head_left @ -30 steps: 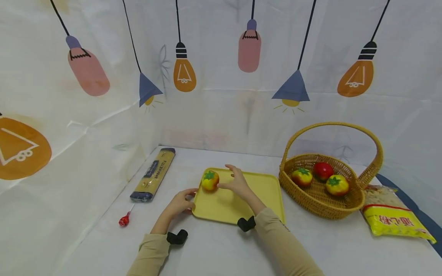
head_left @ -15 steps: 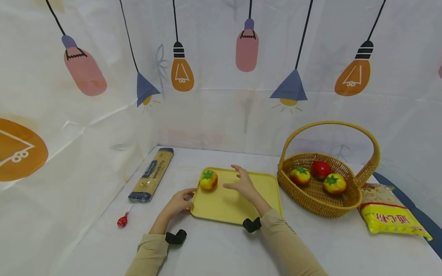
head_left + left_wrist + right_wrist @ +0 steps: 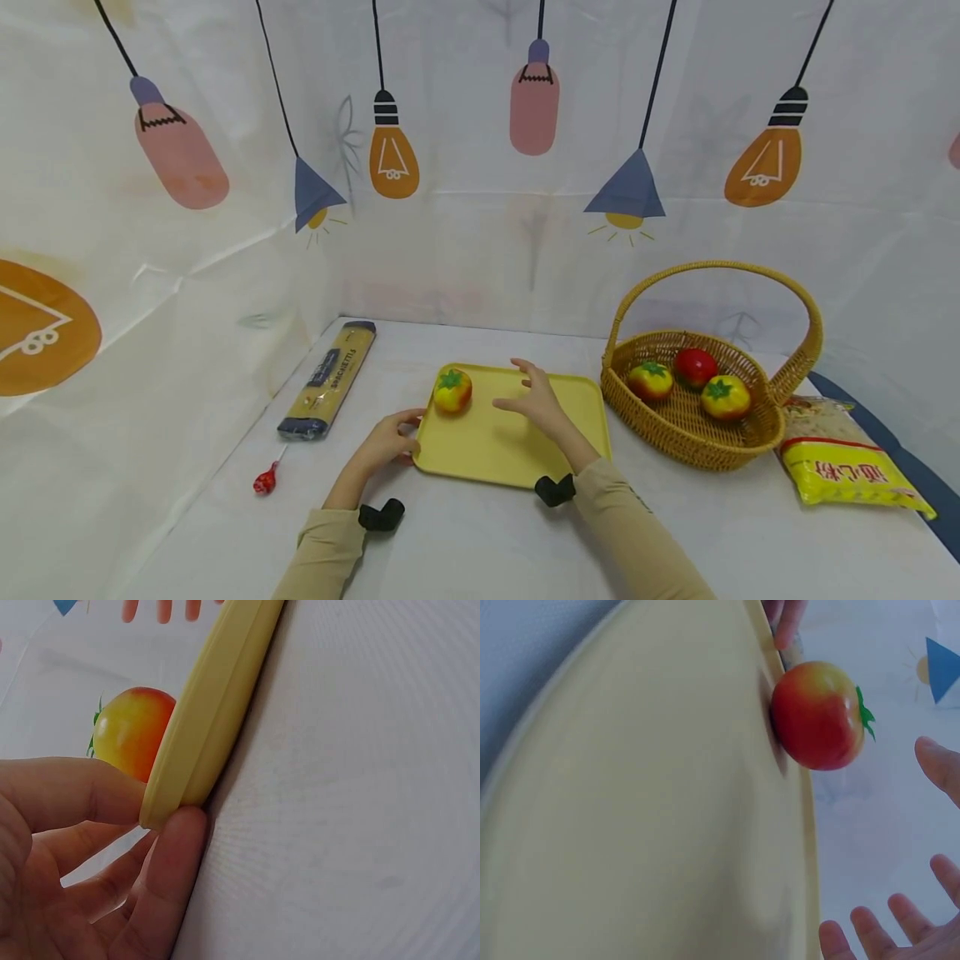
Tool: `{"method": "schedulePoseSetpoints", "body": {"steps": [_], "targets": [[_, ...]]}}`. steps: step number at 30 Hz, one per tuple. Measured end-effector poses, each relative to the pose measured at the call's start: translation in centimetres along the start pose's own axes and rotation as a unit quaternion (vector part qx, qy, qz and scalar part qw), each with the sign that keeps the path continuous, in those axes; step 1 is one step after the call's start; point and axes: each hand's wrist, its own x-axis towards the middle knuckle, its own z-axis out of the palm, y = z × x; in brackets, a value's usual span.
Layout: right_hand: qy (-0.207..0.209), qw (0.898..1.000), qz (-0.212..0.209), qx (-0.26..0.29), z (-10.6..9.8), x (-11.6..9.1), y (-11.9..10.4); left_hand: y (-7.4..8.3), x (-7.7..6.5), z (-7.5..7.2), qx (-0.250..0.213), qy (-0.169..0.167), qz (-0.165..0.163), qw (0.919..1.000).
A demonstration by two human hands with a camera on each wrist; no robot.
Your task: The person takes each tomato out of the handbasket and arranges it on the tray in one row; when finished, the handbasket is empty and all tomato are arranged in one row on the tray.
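A red-and-yellow tomato-like fruit with a green leafy top sits near the far left corner of the yellow tray. My left hand holds the tray's left edge; in the left wrist view, the rim lies between thumb and forefinger. Above the middle of the tray, to the right of the fruit, my right hand is spread and holds nothing. The right wrist view shows its fingers apart from the fruit.
On the right stands a wicker basket with two similar fruits and a red one. Beside it lies a yellow bag. A spaghetti packet and a red lollipop lie at the left.
My right hand has drawn away from the fruit, moving right over the tray. The fruit stays in its corner, and my left hand keeps its place at the tray edge.
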Motion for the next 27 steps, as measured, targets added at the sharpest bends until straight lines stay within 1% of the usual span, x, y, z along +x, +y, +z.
{"method": "schedulePoseSetpoints", "body": {"steps": [17,22,27], "targets": [[0.006,1.000,0.009,0.012,-1.2,-1.4,0.3,-0.1,0.2,0.1,0.006,-0.010,-0.001,0.9999],[0.011,1.000,0.007,0.016,-1.9,-1.6,0.5,-0.1,0.1,0.0,0.005,-0.007,0.004,1.0000],[0.006,1.000,0.001,0.012,-2.6,-1.8,0.3,0.2,0.0,-0.1,0.003,-0.002,0.003,1.0000]]}}
